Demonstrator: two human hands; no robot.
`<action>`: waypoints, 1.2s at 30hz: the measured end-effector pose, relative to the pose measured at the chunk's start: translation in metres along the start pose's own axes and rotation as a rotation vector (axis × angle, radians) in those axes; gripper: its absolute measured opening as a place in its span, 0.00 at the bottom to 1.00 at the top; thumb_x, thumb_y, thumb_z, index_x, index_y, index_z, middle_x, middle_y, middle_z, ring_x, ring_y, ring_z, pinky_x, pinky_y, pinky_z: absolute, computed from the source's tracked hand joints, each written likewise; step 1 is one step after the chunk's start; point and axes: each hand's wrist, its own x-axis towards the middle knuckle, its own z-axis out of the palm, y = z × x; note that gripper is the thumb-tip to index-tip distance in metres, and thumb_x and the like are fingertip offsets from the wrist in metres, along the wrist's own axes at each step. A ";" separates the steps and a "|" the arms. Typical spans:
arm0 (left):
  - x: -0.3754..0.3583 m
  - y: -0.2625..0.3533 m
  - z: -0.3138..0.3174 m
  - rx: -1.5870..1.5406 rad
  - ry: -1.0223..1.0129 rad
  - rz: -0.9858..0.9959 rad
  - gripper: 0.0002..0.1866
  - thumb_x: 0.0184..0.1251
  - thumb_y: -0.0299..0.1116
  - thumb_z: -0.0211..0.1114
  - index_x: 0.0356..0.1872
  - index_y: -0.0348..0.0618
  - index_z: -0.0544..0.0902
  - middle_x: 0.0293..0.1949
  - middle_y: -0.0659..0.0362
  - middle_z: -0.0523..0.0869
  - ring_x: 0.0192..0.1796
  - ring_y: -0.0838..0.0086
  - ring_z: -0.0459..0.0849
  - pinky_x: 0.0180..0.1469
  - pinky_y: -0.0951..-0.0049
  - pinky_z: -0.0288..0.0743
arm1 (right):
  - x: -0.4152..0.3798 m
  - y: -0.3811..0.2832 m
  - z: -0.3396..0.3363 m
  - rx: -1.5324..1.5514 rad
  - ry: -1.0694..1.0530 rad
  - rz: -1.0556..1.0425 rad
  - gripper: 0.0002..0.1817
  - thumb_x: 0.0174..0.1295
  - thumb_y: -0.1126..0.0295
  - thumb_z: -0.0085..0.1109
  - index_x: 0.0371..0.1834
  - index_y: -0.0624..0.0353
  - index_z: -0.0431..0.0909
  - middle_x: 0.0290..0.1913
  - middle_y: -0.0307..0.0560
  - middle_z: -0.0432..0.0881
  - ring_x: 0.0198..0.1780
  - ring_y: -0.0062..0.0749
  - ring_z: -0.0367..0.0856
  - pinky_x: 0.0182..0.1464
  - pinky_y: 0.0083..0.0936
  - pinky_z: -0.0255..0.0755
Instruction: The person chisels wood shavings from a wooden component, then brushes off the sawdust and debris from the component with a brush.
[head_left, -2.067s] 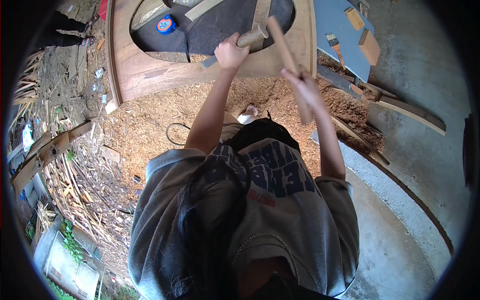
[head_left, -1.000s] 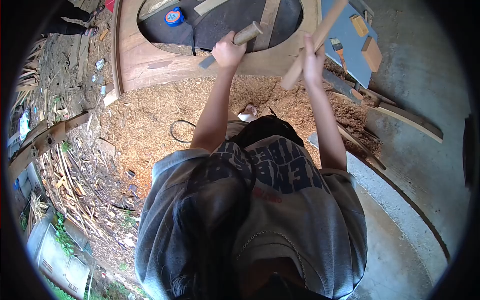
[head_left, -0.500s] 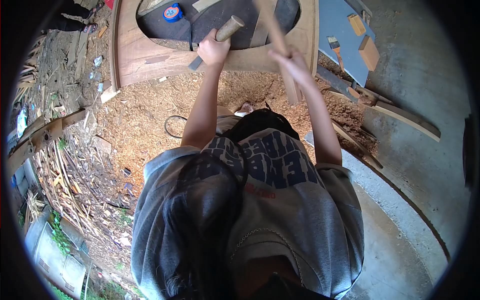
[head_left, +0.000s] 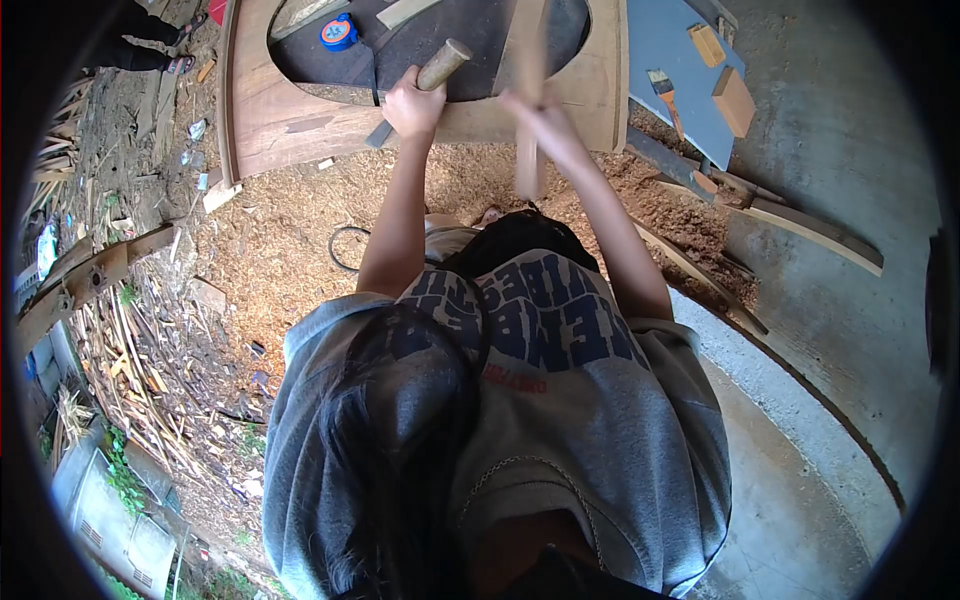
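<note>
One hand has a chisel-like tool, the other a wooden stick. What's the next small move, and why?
Probably tap the wooden stick against the chisel-like tool, on its handle end: the left hand grips it, blade by the near edge of the wooden panel, and the right hand holds the stick beside it, a gap showing between. Whether the blade touches wood is unclear.

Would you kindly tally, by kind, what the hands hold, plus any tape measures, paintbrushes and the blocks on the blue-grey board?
Chisel-like tool, left hand: 1
Wooden bar, right hand: 1
Tape measure: 1
Paintbrush: 1
Blocks: 2
Total: 6
</note>
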 end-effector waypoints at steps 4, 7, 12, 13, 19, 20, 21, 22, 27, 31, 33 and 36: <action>-0.001 -0.026 -0.006 0.024 0.135 -0.111 0.13 0.40 0.41 0.68 0.29 0.49 0.84 0.22 0.50 0.83 0.25 0.54 0.82 0.29 0.60 0.76 | -0.008 0.011 -0.020 -0.168 -0.118 0.103 0.37 0.50 0.47 0.61 0.53 0.68 0.68 0.36 0.50 0.77 0.38 0.32 0.76 0.40 0.26 0.70; -0.007 -0.033 -0.016 0.017 0.118 -0.170 0.15 0.39 0.38 0.69 0.32 0.45 0.85 0.23 0.49 0.83 0.25 0.55 0.83 0.29 0.61 0.76 | -0.021 0.004 -0.043 -0.052 0.105 0.112 0.37 0.49 0.47 0.62 0.52 0.69 0.68 0.35 0.49 0.76 0.32 0.30 0.76 0.30 0.22 0.71; -0.023 0.028 0.005 -0.275 0.101 0.199 0.19 0.37 0.32 0.70 0.36 0.37 0.83 0.29 0.46 0.83 0.31 0.56 0.84 0.35 0.66 0.77 | -0.034 0.007 -0.075 0.065 0.256 0.143 0.36 0.50 0.46 0.62 0.52 0.67 0.68 0.31 0.44 0.74 0.26 0.25 0.74 0.26 0.19 0.69; -0.023 0.045 0.013 -0.315 0.071 0.232 0.18 0.38 0.33 0.68 0.35 0.38 0.83 0.30 0.48 0.84 0.32 0.57 0.84 0.36 0.66 0.78 | -0.034 0.012 -0.081 0.057 0.250 0.154 0.36 0.50 0.46 0.62 0.52 0.67 0.68 0.31 0.44 0.74 0.26 0.25 0.74 0.26 0.19 0.69; -0.021 0.086 0.061 -0.366 -0.050 0.253 0.10 0.40 0.37 0.68 0.28 0.51 0.82 0.27 0.58 0.83 0.29 0.59 0.82 0.29 0.63 0.76 | -0.038 0.023 -0.113 0.094 0.401 0.207 0.30 0.51 0.48 0.62 0.48 0.61 0.69 0.25 0.37 0.69 0.21 0.19 0.69 0.23 0.17 0.67; -0.022 0.083 0.066 -0.343 -0.053 0.233 0.11 0.40 0.38 0.68 0.28 0.51 0.82 0.26 0.58 0.83 0.29 0.59 0.82 0.29 0.62 0.76 | -0.039 0.022 -0.115 0.118 0.448 0.168 0.29 0.52 0.48 0.62 0.47 0.60 0.69 0.24 0.37 0.69 0.21 0.19 0.69 0.23 0.18 0.66; -0.022 0.080 0.067 -0.341 -0.055 0.228 0.11 0.40 0.38 0.68 0.28 0.51 0.82 0.26 0.58 0.83 0.29 0.59 0.82 0.29 0.62 0.76 | -0.038 0.019 -0.119 0.116 0.444 0.171 0.29 0.52 0.48 0.62 0.47 0.60 0.69 0.24 0.37 0.69 0.21 0.19 0.69 0.23 0.18 0.66; -0.022 0.078 0.068 -0.321 -0.066 0.236 0.11 0.41 0.39 0.68 0.28 0.50 0.82 0.27 0.58 0.84 0.29 0.59 0.82 0.29 0.62 0.76 | -0.037 0.017 -0.124 0.148 0.455 0.171 0.29 0.52 0.48 0.62 0.47 0.60 0.69 0.24 0.37 0.69 0.21 0.20 0.69 0.23 0.18 0.66; -0.020 0.083 0.055 -0.337 -0.089 0.215 0.16 0.44 0.33 0.65 0.39 0.45 0.83 0.35 0.51 0.84 0.36 0.57 0.83 0.38 0.62 0.77 | -0.024 0.010 -0.122 0.366 0.600 0.052 0.24 0.54 0.50 0.61 0.41 0.59 0.68 0.25 0.39 0.69 0.21 0.21 0.68 0.23 0.20 0.67; -0.016 0.079 0.056 -0.232 -0.087 0.160 0.13 0.43 0.40 0.67 0.31 0.48 0.81 0.27 0.53 0.83 0.30 0.56 0.82 0.31 0.59 0.76 | -0.004 0.024 -0.091 0.345 0.598 0.042 0.35 0.53 0.48 0.61 0.50 0.67 0.62 0.31 0.47 0.72 0.28 0.27 0.74 0.30 0.26 0.73; -0.015 0.079 0.057 -0.219 -0.075 0.181 0.10 0.41 0.41 0.67 0.25 0.50 0.80 0.26 0.59 0.84 0.29 0.59 0.82 0.29 0.61 0.76 | -0.002 0.028 -0.068 0.153 0.511 0.163 0.48 0.50 0.42 0.60 0.60 0.73 0.55 0.40 0.56 0.73 0.38 0.35 0.76 0.40 0.31 0.74; -0.014 0.080 0.055 -0.214 -0.069 0.160 0.09 0.42 0.39 0.66 0.24 0.49 0.79 0.26 0.59 0.83 0.29 0.58 0.82 0.29 0.60 0.75 | -0.007 0.015 -0.072 0.001 0.225 0.188 0.57 0.47 0.38 0.59 0.66 0.75 0.46 0.56 0.66 0.66 0.57 0.47 0.68 0.55 0.37 0.68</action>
